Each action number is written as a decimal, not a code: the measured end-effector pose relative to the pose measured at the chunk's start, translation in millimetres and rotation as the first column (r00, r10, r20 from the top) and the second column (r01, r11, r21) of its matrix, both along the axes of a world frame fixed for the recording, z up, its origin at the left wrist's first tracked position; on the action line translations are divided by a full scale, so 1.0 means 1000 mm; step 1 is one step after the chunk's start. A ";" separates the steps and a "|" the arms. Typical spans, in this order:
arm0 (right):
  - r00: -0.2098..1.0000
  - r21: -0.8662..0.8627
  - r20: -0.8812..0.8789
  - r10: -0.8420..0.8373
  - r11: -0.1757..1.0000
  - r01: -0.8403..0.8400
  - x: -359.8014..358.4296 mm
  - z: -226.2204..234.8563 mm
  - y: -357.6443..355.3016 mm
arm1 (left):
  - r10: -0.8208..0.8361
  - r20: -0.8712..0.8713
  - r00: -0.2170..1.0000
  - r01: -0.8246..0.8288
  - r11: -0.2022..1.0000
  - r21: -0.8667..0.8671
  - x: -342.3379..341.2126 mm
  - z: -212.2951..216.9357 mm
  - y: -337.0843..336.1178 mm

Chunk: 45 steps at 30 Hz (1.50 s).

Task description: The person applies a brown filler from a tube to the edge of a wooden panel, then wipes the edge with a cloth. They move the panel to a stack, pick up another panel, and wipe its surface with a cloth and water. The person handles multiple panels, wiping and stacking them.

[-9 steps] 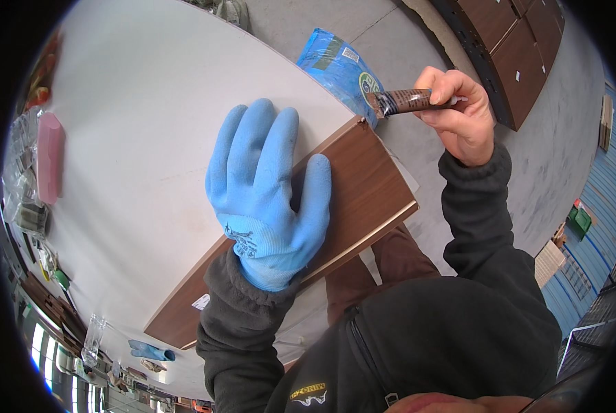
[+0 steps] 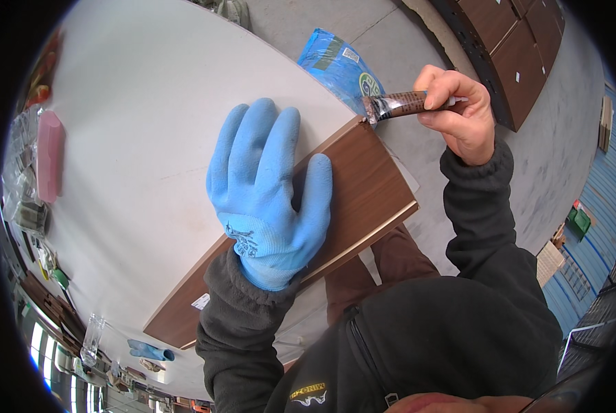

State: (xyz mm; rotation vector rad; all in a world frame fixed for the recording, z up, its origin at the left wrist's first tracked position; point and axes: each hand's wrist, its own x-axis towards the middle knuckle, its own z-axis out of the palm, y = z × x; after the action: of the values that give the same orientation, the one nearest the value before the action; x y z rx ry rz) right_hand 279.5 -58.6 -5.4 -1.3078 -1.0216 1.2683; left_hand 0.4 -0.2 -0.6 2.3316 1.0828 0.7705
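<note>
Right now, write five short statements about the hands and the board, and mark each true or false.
1. The left hand wears a blue glove and lies flat on the brown board. True.
2. The right hand is gloved too. False: it is bare.
3. The right hand holds a brown stick-shaped tool with its tip at the board's far corner. True.
4. The board lies on the concrete floor. False: it rests on the white table, jutting over its edge.
5. The blue bag lies under the left hand. False: it lies beyond the board's corner.
</note>
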 end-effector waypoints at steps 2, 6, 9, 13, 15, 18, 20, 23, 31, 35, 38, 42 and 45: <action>1.000 0.021 -0.006 0.003 1.000 -0.003 -0.001 0.000 0.001 | 0.006 0.001 1.000 -0.006 1.000 -0.014 0.000 0.000 0.000; 1.000 0.005 0.013 -0.001 1.000 0.001 -0.001 0.001 0.000 | 0.004 -0.007 1.000 -0.004 1.000 -0.004 0.000 0.000 0.000; 1.000 0.009 0.011 0.004 1.000 -0.004 0.001 0.000 -0.001 | 0.001 -0.007 1.000 -0.001 1.000 0.000 0.001 0.000 0.000; 0.999 0.043 -0.001 -0.033 0.999 0.033 -0.001 -0.002 -0.002 | 0.000 -0.007 1.000 0.000 1.000 -0.003 0.001 0.001 0.001; 0.992 0.017 -0.085 -0.096 0.995 0.098 -0.001 -0.003 -0.004 | -0.003 -0.001 1.000 0.003 1.000 -0.012 0.001 0.002 0.001; 0.922 -0.091 -0.296 -0.251 0.968 0.234 -0.006 -0.004 -0.007 | -0.004 0.000 1.000 0.004 0.998 -0.060 0.001 0.006 0.001; 0.845 -0.132 -0.381 -0.375 0.927 0.352 -0.015 -0.004 -0.009 | 0.015 -0.016 1.000 -0.017 0.991 -0.132 0.002 0.010 -0.001; 0.769 -0.270 -0.355 -0.532 0.845 0.461 -0.036 -0.001 -0.018 | 0.007 -0.017 1.000 -0.009 0.994 -0.112 0.004 0.009 -0.002; 0.702 -0.411 -0.224 -0.676 0.718 0.561 -0.073 0.007 -0.034 | -0.005 -0.032 0.999 0.002 0.993 -0.119 0.005 0.006 -0.005; 0.712 -0.443 -0.237 -0.660 0.726 0.525 -0.073 0.008 -0.028 | -0.004 -0.031 1.000 0.001 0.996 -0.085 0.007 0.005 -0.004; 0.711 -0.450 -0.261 -0.653 0.734 0.508 -0.072 0.011 -0.025 | -0.005 -0.022 1.000 0.003 0.996 -0.092 0.007 0.005 -0.004; 0.726 -0.448 -0.264 -0.635 0.747 0.490 -0.072 0.012 -0.024 | -0.005 -0.048 0.999 0.001 0.998 -0.067 0.007 0.005 -0.005; 0.741 -0.445 -0.264 -0.617 0.760 0.474 -0.071 0.011 -0.023 | -0.003 -0.041 0.999 0.000 0.997 -0.072 0.007 0.005 -0.005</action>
State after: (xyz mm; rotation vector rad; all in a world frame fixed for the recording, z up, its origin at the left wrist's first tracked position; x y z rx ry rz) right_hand 208.5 -82.0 5.2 -1.3992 -0.0732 1.1922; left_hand 7.0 -4.9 4.2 2.2967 1.1081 0.6754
